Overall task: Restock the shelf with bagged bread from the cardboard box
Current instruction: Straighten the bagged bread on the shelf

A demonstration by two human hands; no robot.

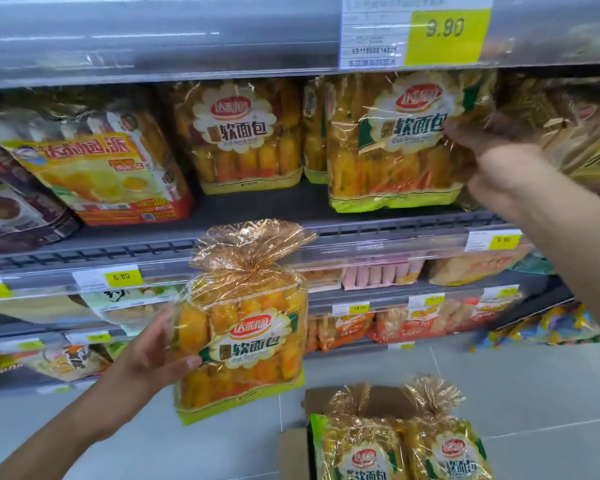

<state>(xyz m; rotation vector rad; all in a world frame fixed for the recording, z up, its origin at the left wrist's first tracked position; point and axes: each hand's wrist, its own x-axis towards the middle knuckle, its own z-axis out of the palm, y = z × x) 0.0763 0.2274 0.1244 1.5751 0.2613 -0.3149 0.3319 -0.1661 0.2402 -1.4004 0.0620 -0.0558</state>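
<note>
L hand (pixel 153 355) grips spare bread bag (pixel 243 327) upright below shelf (pixel 264 206), prob. queued for the gap; R hand (pixel 492 154) clasps shelved bag (pixel 388 143) by its edge, apparently seating it; more bags in cardboard box (pixel 291 455).

Landmark: rear bread bag (pixel 239 133), standing set back on the shelf.

- In front of it: we find bare shelf board (pixel 257 206), open out to the front rail (pixel 118 251).
- Left of it: leaning pie bag (pixel 97 174), blocking.
- Right of it: an edge-on bag (pixel 314 133), then the front bread bag (pixel 392 143) gripped by our right hand (pixel 492 161).
- Above it: upper rail (pixel 153 39), close over the bag tops.
- Below it: carried bread bag (pixel 246 334) in our left hand (pixel 156 355).
</note>
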